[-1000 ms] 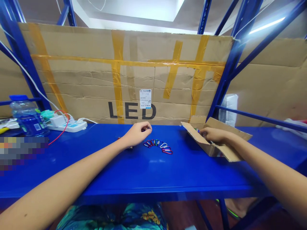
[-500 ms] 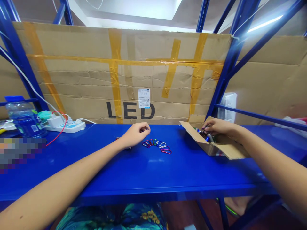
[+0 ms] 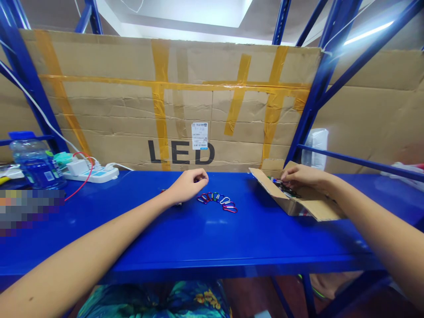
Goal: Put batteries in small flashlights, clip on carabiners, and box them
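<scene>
My left hand (image 3: 189,186) is curled closed just above the blue table, left of a curved row of carabiners. Something small and dark shows inside its fingers, too hidden to name. The row holds several carabiners (image 3: 225,200) in red, green, silver and purple, lying side by side. More small items peek out from under my left wrist. On the right, my right hand (image 3: 300,176) reaches into an open cardboard box (image 3: 272,187), its fingers bent together over a heap of small metal pieces (image 3: 286,190). Whatever the fingertips pinch there cannot be made out.
A blue-capped bottle (image 3: 36,163) and a white power strip (image 3: 96,175) with cables stand at the left. A large cardboard panel (image 3: 126,119) rises along the back edge. Blue rack posts (image 3: 306,106) frame the table (image 3: 198,243). Box flaps stick out toward me.
My right hand has shifted slightly within the box, and the blue and silver pieces by its fingers have dropped from view, leaving darker ones showing. My left hand stays in place.
</scene>
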